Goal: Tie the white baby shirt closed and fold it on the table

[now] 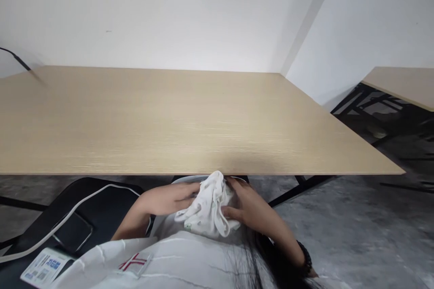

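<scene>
With half-curled left hand (181,198) and right hand (247,205), we are gripping a white printed cloth (205,207), bunched and not spread.

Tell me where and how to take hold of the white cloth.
I'd pinch the white cloth by its narrow, folded end nearest the table, coming from above on the table side. The fabric bunches to a point there, offering several layers together, while the left hand and right hand flank its sides.
</scene>
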Demonstrator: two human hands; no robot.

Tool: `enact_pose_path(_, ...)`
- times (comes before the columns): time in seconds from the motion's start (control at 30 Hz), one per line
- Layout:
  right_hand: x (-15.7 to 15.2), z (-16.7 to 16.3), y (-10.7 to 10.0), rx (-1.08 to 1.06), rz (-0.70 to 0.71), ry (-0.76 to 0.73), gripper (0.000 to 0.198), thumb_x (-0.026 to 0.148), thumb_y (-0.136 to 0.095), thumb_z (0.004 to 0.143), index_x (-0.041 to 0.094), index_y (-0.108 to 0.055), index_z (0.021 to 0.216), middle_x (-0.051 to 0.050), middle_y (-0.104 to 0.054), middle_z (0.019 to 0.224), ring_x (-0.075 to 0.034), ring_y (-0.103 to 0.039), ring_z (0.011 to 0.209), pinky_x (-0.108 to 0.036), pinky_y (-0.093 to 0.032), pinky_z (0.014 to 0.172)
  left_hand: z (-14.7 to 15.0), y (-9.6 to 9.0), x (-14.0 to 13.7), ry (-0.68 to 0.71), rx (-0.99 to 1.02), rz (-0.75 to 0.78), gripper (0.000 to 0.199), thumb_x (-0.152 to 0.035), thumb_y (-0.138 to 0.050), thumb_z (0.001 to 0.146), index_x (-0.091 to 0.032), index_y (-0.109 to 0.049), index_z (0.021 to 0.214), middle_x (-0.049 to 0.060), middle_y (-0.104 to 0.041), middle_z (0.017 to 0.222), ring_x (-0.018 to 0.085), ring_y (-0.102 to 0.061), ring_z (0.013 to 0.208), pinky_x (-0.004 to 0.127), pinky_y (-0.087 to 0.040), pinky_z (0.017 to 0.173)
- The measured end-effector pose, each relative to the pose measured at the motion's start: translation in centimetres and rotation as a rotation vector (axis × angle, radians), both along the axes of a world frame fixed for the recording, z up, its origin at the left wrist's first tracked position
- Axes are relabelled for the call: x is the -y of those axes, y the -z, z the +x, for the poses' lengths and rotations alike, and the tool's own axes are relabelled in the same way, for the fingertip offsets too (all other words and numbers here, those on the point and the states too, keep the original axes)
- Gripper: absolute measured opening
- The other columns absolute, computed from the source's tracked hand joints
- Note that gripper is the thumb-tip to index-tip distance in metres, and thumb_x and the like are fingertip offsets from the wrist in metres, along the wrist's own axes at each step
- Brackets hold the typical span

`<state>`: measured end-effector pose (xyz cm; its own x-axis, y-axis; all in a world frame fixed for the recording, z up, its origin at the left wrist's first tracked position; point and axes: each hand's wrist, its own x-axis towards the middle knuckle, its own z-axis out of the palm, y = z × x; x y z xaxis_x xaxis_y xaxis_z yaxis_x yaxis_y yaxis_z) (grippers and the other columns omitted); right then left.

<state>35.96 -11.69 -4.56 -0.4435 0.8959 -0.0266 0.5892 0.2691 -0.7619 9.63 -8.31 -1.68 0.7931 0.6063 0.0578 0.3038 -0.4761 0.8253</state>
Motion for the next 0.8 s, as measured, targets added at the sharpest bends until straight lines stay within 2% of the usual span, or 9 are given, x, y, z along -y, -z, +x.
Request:
enact_pose_path(0.1, -0.4, 1.0, -0.8, -0.08, -0.072, -0.028, 0.066, 0.033, -0.079, 0.075, 0.018, -0.053, 0.135, -0.014, -0.063, 0.133, -0.029, -0.058, 0.12, -0.043, -0.045, 0.101, -0.2, -0.6, 0.1, 0.011, -0.026, -0.102, 0.022, -0.038, -0.046, 0.1, -0.019, -0.056, 0.098, 0.002, -0.06, 0.085, 0.014, -0.055, 0.074, 0.023, -0.046, 0.066)
enact_pose_path(0.23, -0.8, 2.7, -2.1, -0.138, -0.021, -0.011, 0.028, 0.036, -0.071, 0.085, 0.018, -0.068, 0.106, -0.006, -0.072, 0.1, -0.021, -0.065, 0.09, -0.03, -0.05, 0.078, -0.3, -0.6, 0.0, -0.064, 0.025, -0.133, 0.02, -0.037, -0.05, 0.099, -0.018, -0.053, 0.102, 0.0, -0.056, 0.085, 0.012, -0.051, 0.072, 0.022, -0.044, 0.065)
enact_pose_path(0.3, -0.8, 3.3, -2.8, -0.14, 0.052, -0.021, 0.019, 0.036, -0.065, 0.09, 0.018, -0.07, 0.094, -0.004, -0.071, 0.087, -0.018, -0.063, 0.079, -0.027, -0.047, 0.069, -0.2, -0.4, 0.0, -0.057, 0.009, -0.117, 0.024, -0.036, -0.056, 0.096, -0.018, -0.056, 0.112, 0.002, -0.06, 0.091, 0.014, -0.056, 0.08, 0.025, -0.047, 0.071)
enact_pose_path(0.4, -0.8, 3.7, -3.7, -0.185, 0.186, -0.004, 0.017, 0.034, -0.062, 0.093, 0.018, -0.068, 0.088, -0.004, -0.069, 0.083, -0.017, -0.062, 0.077, -0.027, -0.047, 0.067, 0.4, -0.2, 0.2, -0.018, -0.017, -0.09, 0.035, -0.033, -0.06, 0.093, -0.02, -0.056, 0.126, 0.008, -0.065, 0.113, 0.02, -0.061, 0.102, 0.033, -0.049, 0.089)
enact_pose_path(0.5, -0.8, 3.5, -4.7, -0.301, 0.329, 0.015, 0.01, 0.03, -0.064, 0.092, 0.021, -0.068, 0.092, -0.004, -0.069, 0.087, -0.018, -0.064, 0.083, -0.029, -0.05, 0.07, 1.3, -0.4, 0.6, -0.014, 0.002, -0.058, 0.056, -0.032, -0.066, 0.09, -0.022, -0.047, 0.141, 0.013, -0.054, 0.143, 0.027, -0.052, 0.129, 0.043, -0.04, 0.108)
enact_pose_path(0.57, -0.9, 3.2, -5.4, -0.431, 0.429, 0.009, 0.006, 0.026, -0.065, 0.091, 0.023, -0.069, 0.094, -0.005, -0.07, 0.093, -0.021, -0.065, 0.09, -0.033, -0.052, 0.076, 2.0, -0.9, 0.8, -0.012, 0.021, -0.042, 0.07, -0.032, -0.07, 0.086, -0.023, -0.039, 0.148, 0.014, -0.046, 0.152, 0.029, -0.046, 0.137, 0.046, -0.037, 0.113)
enact_pose_path(0.63, -1.0, 2.8, -6.2, -0.557, 0.504, 0.028, 0.007, 0.023, -0.064, 0.091, 0.025, -0.07, 0.095, -0.006, -0.07, 0.095, -0.022, -0.066, 0.091, -0.037, -0.053, 0.079, 2.6, -1.6, 1.0, -0.008, 0.055, -0.02, 0.071, -0.032, -0.073, 0.085, -0.023, -0.042, 0.148, 0.012, -0.049, 0.15, 0.029, -0.05, 0.134, 0.044, -0.04, 0.11)
enact_pose_path(0.73, -0.9, 2.1, -7.4, -0.679, 0.574, 0.123, 0.01, 0.022, -0.062, 0.092, 0.026, -0.071, 0.094, -0.005, -0.068, 0.09, -0.021, -0.065, 0.081, -0.037, -0.053, 0.072, 3.0, -2.6, 1.2, -0.062, 0.107, 0.055, 0.041, -0.033, -0.067, 0.089, -0.023, -0.061, 0.129, 0.008, -0.069, 0.125, 0.026, -0.065, 0.111, 0.037, -0.05, 0.096)
enact_pose_path(0.8, -0.9, 2.0, -8.1, -0.698, 0.672, 0.215, 0.009, 0.023, -0.064, 0.091, 0.027, -0.072, 0.092, -0.004, -0.067, 0.086, -0.02, -0.063, 0.077, -0.036, -0.05, 0.067, 2.8, -3.0, 1.2, -0.163, 0.136, 0.116, 0.024, -0.032, -0.06, 0.094, -0.021, -0.069, 0.113, 0.006, -0.075, 0.104, 0.022, -0.068, 0.094, 0.031, -0.052, 0.083)
